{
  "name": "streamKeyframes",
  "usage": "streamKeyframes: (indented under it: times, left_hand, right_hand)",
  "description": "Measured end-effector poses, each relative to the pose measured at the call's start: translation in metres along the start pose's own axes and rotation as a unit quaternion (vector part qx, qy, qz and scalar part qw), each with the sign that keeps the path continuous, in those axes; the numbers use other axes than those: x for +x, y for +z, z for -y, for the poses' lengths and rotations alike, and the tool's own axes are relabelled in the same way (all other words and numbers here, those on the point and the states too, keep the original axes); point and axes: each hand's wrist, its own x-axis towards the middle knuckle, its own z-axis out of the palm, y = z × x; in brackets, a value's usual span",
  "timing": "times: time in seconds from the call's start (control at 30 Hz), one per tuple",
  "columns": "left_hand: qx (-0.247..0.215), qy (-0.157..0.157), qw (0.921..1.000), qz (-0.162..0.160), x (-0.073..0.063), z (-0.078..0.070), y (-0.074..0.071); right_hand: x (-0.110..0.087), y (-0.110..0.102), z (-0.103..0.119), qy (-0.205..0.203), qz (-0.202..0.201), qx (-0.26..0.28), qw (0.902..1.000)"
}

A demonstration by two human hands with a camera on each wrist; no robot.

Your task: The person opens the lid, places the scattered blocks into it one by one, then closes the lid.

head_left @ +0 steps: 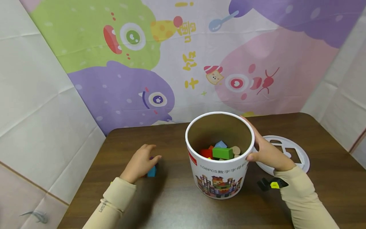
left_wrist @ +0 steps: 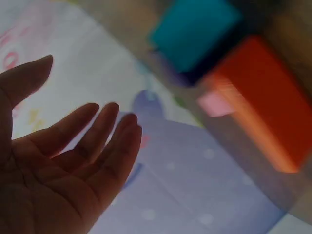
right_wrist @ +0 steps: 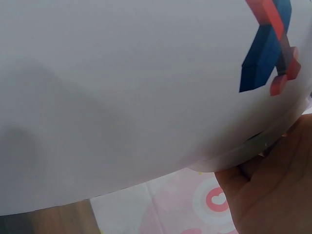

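Note:
A white cardboard bucket point(head_left: 200, 168) with printed blocks on its side stands on the table. Several wooden blocks lie inside, among them a green block point(head_left: 222, 153) and a red block point(head_left: 205, 153). My right hand point(head_left: 270, 152) grips the bucket's right rim, thumb in front; the right wrist view shows that hand point(right_wrist: 278, 180) at the rim. To the left, my left hand point(head_left: 141, 163) hovers by a blue block point(head_left: 152, 171), mostly hiding it. In the left wrist view the fingers are loosely spread and empty, apart from a teal block point(left_wrist: 195, 34), an orange block point(left_wrist: 268, 97) and a pink piece point(left_wrist: 217, 103).
A white lid point(head_left: 306, 157) with shaped cutouts lies behind the right hand on the brown table point(head_left: 177, 210). A black device with a yellow label point(head_left: 274, 184) sits at the right wrist. A cartoon-printed cloth point(head_left: 183, 105) hangs behind the table.

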Motion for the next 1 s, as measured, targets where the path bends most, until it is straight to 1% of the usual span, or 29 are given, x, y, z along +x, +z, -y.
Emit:
streamKeyframes:
  times: [0.1, 0.2, 0.37, 0.57, 0.67, 0.83, 0.93, 1.0]
  left_hand:
    - [0.033, -0.017, 0.9993, 0.003, -0.002, 0.01, 0.011]
    - [0.048, -0.033, 0.9983, 0.001, -0.004, 0.017, 0.019]
    - [0.06, -0.048, 0.9969, -0.016, -0.004, 0.022, 0.027]
    - [0.076, -0.067, 0.9944, -0.03, -0.002, 0.024, 0.032]
    - [0.075, -0.069, 0.9942, -0.032, 0.0, 0.025, 0.033]
    - [0.061, -0.068, 0.9953, -0.033, 0.003, 0.025, 0.034]
    - [0.046, -0.061, 0.9963, -0.038, 0.004, 0.023, 0.032]
    - [0.035, -0.052, 0.9969, -0.048, 0.004, 0.021, 0.03]
  right_hand:
    - [0.0, -0.001, -0.001, -0.002, 0.001, -0.004, 1.0]
    - [-0.001, -0.001, -0.002, -0.002, 0.001, -0.009, 1.0]
    - [0.0, -0.001, -0.003, -0.004, 0.0, -0.014, 0.9999]
    - [0.0, -0.001, -0.002, -0.003, 0.0, -0.014, 0.9999]
    - [0.0, -0.001, -0.003, -0.004, 0.0, -0.013, 0.9999]
    - [-0.001, -0.001, -0.003, -0.002, -0.002, -0.015, 0.9999]
    - [-0.001, -0.001, -0.004, 0.0, -0.003, -0.014, 0.9999]
    - [0.0, -0.002, -0.004, 0.001, -0.003, -0.014, 0.9999]
